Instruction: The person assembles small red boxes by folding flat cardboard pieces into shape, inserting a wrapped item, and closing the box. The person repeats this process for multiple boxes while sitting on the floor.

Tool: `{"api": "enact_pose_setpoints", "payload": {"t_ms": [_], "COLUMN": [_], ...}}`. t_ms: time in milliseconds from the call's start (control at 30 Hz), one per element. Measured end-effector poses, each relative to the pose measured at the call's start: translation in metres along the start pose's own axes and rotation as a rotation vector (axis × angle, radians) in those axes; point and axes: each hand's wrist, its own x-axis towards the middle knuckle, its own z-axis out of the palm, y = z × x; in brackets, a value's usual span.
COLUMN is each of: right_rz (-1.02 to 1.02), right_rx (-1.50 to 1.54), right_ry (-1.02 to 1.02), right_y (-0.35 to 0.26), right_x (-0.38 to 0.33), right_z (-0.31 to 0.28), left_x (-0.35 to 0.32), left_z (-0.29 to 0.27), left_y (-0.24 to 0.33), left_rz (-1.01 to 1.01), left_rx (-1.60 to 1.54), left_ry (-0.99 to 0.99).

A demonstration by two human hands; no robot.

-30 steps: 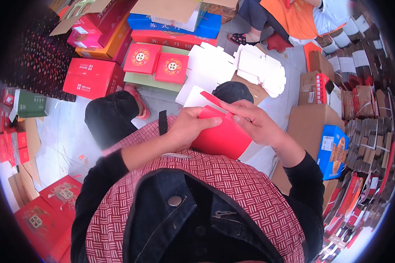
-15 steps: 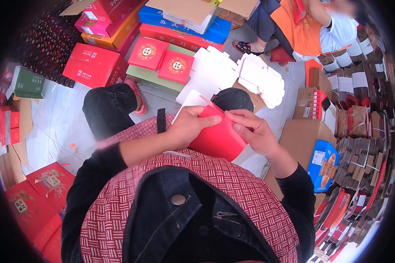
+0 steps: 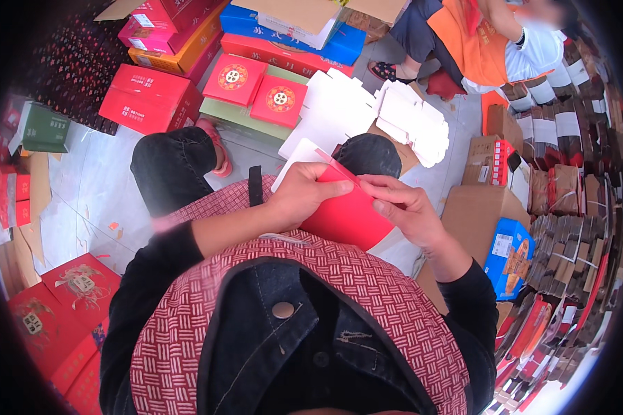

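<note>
Red carton blank [image 3: 346, 218], frame centre: gripped by left hand [image 3: 304, 197] and right hand [image 3: 401, 207]; since a second ago tilted flatter, fold in progress.

A pale grey floor [image 3: 83, 187] lies left of the hands. Ahead sit stacked red boxes [image 3: 149, 100] and white flat cartons [image 3: 367, 111]; to the right, bundled cardboard stacks [image 3: 574, 228] in daylight.

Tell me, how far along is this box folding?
Done, by the look of it: finished red boxes stacked on the floor ahead. In hand: the left hand and right hand grip one red carton, partly folded. Left: a pile of flat white blanks and bundled flat cartons to the right.
</note>
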Motion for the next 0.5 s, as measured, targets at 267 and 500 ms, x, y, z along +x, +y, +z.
{"api": "enact_pose_setpoints", "payload": {"t_ms": [267,500], "right_rz": [-0.026,0.074], "right_rx": [-0.158,0.078], "right_ry": [-0.049,0.388], "right_y": [-0.003,0.003], "right_x": [-0.001,-0.001], "right_z": [0.003,-0.021], "left_x": [0.002,0.020], "left_z": [-0.004,-0.039], "left_y": [-0.004,-0.007], "left_rz": [0.018,0.628], "left_rx": [0.142,0.783], "left_ry": [-0.012,0.367]}}
